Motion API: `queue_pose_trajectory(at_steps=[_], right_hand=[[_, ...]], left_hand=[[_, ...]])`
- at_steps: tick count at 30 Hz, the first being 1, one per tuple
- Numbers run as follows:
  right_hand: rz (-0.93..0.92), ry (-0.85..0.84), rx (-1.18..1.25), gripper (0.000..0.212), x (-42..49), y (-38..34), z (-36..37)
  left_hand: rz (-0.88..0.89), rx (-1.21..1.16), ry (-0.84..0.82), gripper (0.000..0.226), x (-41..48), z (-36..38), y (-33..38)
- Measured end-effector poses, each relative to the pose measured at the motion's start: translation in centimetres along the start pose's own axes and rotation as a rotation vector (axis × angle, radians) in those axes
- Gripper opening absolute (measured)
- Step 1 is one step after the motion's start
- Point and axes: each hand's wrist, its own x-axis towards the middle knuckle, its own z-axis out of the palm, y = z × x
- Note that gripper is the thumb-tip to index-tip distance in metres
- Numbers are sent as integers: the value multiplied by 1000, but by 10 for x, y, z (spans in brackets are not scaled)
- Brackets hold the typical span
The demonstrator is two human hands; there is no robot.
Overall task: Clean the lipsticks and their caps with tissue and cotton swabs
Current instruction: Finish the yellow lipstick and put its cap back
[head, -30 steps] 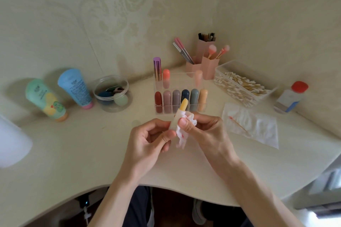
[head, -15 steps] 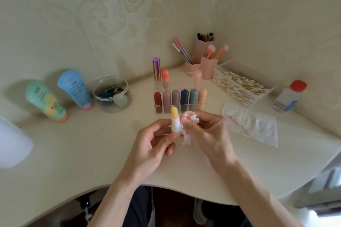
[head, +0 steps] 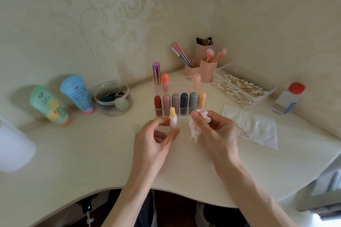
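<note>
The yellow lipstick (head: 173, 118) sits in the grip of our left hand (head: 156, 142), pinched low on its white tube between the thumb and the fingers. It stands straight up, with the yellow tip on top.

Our right hand (head: 215, 131) has its grip pinched on a scrunched tissue (head: 196, 128) with red marks on it. The tissue is just to the right of the lipstick. The two are apart, not touching.

We think the next move is a wipe, so the tissue must come in from the right and meet the tip side-on.

Behind our hands a clear rack (head: 177, 86) holds a row of capped lipsticks (head: 175, 101) on the bench (head: 92, 153). Further right lie a flat tissue (head: 258, 125) with a used cotton swab (head: 241, 130) on it, and a clear box of cotton swabs (head: 238, 88).
</note>
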Motion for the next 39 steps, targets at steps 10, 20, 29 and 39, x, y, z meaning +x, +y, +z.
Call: queue_pose_trajectory(at_steps=[10, 20, 29, 39], right_hand=[[5, 21, -27, 31, 1, 2, 0], [20, 28, -42, 29, 2, -1, 0], [-5, 25, -45, 33, 2, 0, 0], [-4, 31, -56, 32, 2, -1, 0]], left_hand=[[75, 239, 65, 16, 16, 11, 0], [124, 412, 37, 16, 23, 17, 3], [96, 525, 21, 16, 28, 22, 7], [46, 501, -10, 20, 31, 21, 9]])
